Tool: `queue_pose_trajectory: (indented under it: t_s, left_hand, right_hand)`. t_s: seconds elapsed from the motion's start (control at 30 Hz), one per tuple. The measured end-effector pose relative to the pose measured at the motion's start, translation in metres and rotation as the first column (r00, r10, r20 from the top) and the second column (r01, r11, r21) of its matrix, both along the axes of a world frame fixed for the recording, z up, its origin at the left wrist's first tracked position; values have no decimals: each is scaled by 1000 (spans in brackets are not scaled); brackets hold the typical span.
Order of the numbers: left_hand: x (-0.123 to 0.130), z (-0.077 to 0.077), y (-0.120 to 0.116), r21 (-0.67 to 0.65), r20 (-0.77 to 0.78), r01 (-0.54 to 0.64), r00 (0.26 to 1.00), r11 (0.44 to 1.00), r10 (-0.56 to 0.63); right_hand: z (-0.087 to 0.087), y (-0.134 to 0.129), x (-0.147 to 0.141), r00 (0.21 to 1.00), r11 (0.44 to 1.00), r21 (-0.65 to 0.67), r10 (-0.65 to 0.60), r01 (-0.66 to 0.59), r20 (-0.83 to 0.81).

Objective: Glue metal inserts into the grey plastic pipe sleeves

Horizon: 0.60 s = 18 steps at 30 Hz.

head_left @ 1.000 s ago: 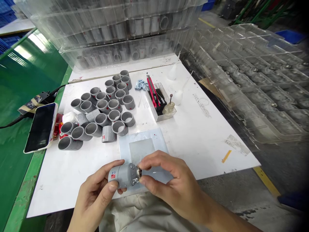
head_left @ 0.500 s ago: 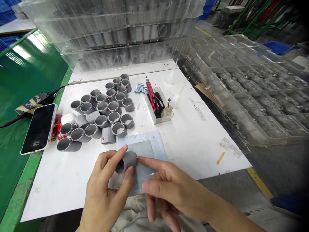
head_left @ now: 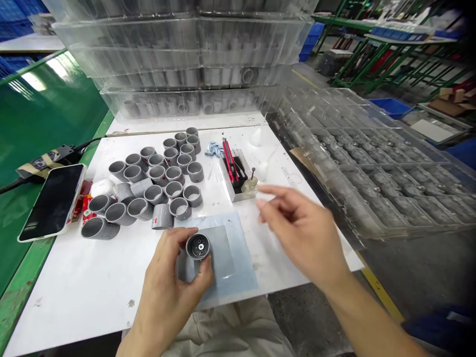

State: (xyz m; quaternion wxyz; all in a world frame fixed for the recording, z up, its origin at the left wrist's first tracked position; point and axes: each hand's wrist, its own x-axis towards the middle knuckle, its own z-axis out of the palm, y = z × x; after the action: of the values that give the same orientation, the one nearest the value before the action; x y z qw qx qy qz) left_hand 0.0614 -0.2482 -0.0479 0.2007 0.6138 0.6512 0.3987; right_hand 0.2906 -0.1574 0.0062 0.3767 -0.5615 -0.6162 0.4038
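Observation:
My left hand (head_left: 174, 280) grips a short grey cylinder (head_left: 198, 246) between thumb and fingers, over the blue sheet (head_left: 241, 248). Its mouth faces up toward me and shows a dark inside with small holes and a bright ring at the centre. To the right, my right hand (head_left: 297, 228) hovers above the table with its forefinger stretched out and nothing visible in it; its fingers are a little blurred. Just beyond its fingertips is a small glass jar (head_left: 249, 185) with a dark-headed rod, at the corner of an open box (head_left: 243, 197).
Several similar grey cylinders (head_left: 174, 174) stand on the left half of the white table (head_left: 67, 287). A red cutter knife (head_left: 230, 161) lies in the box, with white bottles (head_left: 262, 170) beside it. A phone (head_left: 52, 201) rests at the left edge. Clear trays (head_left: 148, 104) are stacked behind.
My right hand has left the cylinder and moved right and away from me, toward the jar. My left hand has turned the cylinder so its inside now shows. The view has shifted slightly.

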Motion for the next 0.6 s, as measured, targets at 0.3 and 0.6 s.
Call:
queue_pose_trajectory:
  t_s: [0.3,0.6]
  left_hand:
    - [0,-13,-5,39,118,22,993,999,-26]
    - [-1,-10,-2,6,178,5,984,1000,-6]
  right_hand:
    - [11,61,-3,909,907,419,-138,-43,393]
    - [8,58,14,932,817,574,-248,54,266]
